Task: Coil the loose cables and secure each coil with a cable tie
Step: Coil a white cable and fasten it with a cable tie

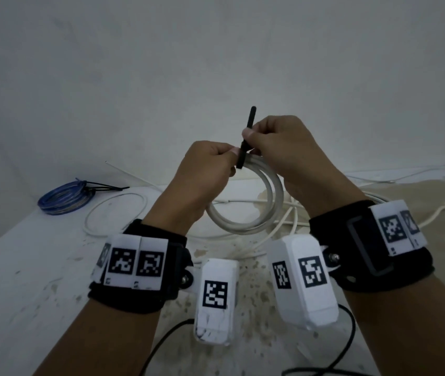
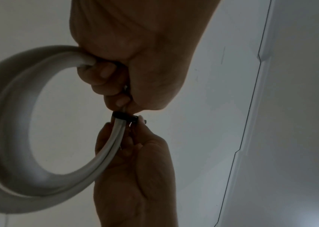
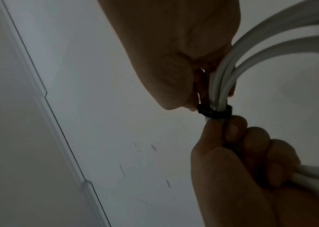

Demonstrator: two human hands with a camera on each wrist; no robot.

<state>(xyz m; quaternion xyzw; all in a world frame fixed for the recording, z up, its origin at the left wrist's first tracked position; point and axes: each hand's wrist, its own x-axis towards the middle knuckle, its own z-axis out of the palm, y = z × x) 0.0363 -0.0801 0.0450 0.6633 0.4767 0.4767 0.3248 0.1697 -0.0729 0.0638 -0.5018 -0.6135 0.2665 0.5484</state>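
Observation:
I hold a white cable coil (image 1: 270,202) in the air above the table. My left hand (image 1: 226,156) grips the top of the coil with its fingers curled round the strands. A black cable tie (image 1: 250,118) is looped round the strands right beside that grip, its tail pointing up. My right hand (image 1: 254,137) pinches the tail just above the loop. In the left wrist view the tie band (image 2: 124,117) sits between the two hands on the coil (image 2: 5,122). The right wrist view shows the band (image 3: 214,111) snug round the strands (image 3: 271,30).
A blue cable coil (image 1: 64,198) bound with black ties (image 1: 107,187) lies at the far left of the white table (image 1: 26,267). Loose white cables (image 1: 115,202) sprawl under my hands and off to the right (image 1: 433,210). A pale wall stands close behind.

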